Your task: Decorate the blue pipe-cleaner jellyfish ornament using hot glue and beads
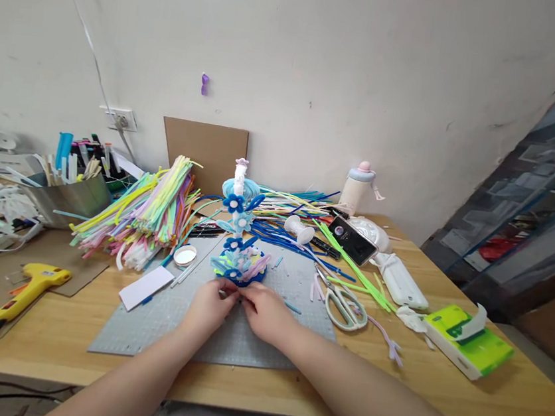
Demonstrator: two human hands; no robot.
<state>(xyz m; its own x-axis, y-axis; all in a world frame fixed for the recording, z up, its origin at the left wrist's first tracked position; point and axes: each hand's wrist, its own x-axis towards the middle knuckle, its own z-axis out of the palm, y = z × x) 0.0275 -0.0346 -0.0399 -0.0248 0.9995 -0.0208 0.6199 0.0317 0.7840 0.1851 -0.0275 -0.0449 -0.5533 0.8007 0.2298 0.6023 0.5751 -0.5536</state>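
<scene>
While both hands meet at the near side of the ornament (pixel 236 245), the forearms extend from the lower corners across the worktop (pixel 442 390). The ornament stands upright on the gray mat (pixel 143 333), slightly left of center; it comprises a white stem with blue flowers, a looped light-blue part near the top and a dark-blue base. The left hand (pixel 212 304) and the right hand (pixel 266 308) are at the front of this base, with their fingers (pixel 228 289) bent inward and close together. Whether the fingers grasp the base edge or a small part cannot be told, because the hands cover the contact area.

Left of the ornament, a dish (pixel 184 255) and a card (pixel 147 288) lie near the mat's left edge. Beyond them rests a large bundle (pixel 143 216) of multicolored fuzzy stems. A yellow glue gun (pixel 27 290) lies at far left.

Right of the ornament, scissors (pixel 346 309) lie at the mat's edge, with their handles toward the person. A white spool (pixel 299 229) sits behind the mat, near a phone (pixel 352 240). A green tissue pack (pixel 467 340) lies at the right, well apart from the hands.
</scene>
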